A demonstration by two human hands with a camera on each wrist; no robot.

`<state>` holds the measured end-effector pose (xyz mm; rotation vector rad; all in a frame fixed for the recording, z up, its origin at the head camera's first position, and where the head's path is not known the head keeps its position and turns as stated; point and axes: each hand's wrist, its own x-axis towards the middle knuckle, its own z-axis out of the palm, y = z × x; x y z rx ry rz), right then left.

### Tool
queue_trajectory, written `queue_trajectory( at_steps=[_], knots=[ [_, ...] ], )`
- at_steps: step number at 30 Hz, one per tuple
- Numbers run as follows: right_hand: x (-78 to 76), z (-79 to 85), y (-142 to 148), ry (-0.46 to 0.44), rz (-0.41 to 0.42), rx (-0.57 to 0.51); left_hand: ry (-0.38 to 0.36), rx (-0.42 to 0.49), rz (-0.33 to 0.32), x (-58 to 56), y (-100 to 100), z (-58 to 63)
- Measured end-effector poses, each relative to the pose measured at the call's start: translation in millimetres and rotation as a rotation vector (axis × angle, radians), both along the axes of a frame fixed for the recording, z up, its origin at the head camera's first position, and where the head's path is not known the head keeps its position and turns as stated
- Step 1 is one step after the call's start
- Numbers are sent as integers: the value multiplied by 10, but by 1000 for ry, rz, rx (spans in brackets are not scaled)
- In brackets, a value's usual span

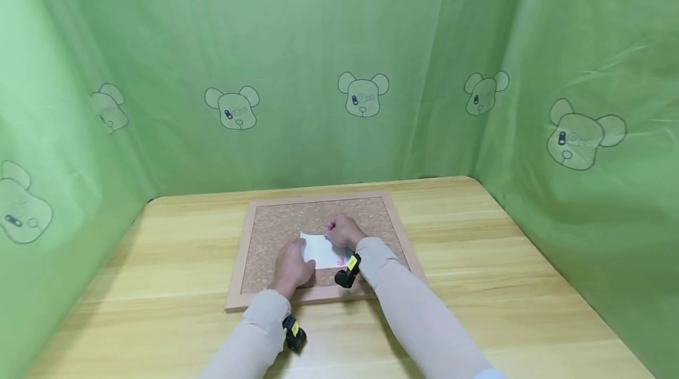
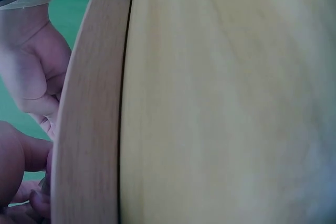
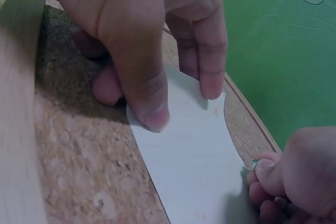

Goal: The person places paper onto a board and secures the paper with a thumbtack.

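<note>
A framed cork board (image 1: 276, 223) lies on the table with a white sheet of paper (image 1: 320, 252) on it, a small pink mark near one corner. My left hand (image 1: 292, 267) presses the paper's left end against the cork; in the right wrist view its thumb (image 3: 156, 114) and straight fingers (image 3: 212, 77) touch opposite edges. At the far edge of the sheet, my right hand (image 1: 343, 231) pinches a small green push pin (image 3: 255, 164) between thumb and finger. Fingertips hide most of the pin, including its point.
The board's raised wooden frame (image 1: 241, 261) borders the cork on all sides. Light wooden table (image 1: 493, 267) extends around it. Green curtains (image 1: 297, 131) with bear-head prints stand behind and at both sides.
</note>
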<state>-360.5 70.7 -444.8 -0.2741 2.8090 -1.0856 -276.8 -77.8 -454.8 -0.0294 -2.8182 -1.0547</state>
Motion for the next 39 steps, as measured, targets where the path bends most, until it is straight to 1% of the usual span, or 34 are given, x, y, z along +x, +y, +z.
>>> queue_trajectory(
  at_steps=[4, 10, 13, 19, 25, 28, 33, 39],
  knots=[
    [6, 16, -50, -6, -21, 48, 11, -3, -9, 9, -13, -14],
    [-44, 36, -104, -67, -70, 91, 4, -16, -19, 0, -7, -29],
    [-51, 58, -115, -76, -69, 117, -1, -13, -17, -4, 1, -28],
    [-70, 68, -120, -114, -90, 115, -5, 1, -15, -7, 19, -29],
    [-54, 63, -129, -96, -114, 117, -48, 11, 4, -18, 30, -27],
    [-41, 68, -142, -84, -115, 119, -54, 11, 5, -22, 26, -24],
    [-30, 79, -189, -59, -124, 160, -65, 22, 5, -18, 24, -10],
    [-55, 70, -242, -66, -145, 184, -69, 20, 6, -15, 13, -3]
  ],
)
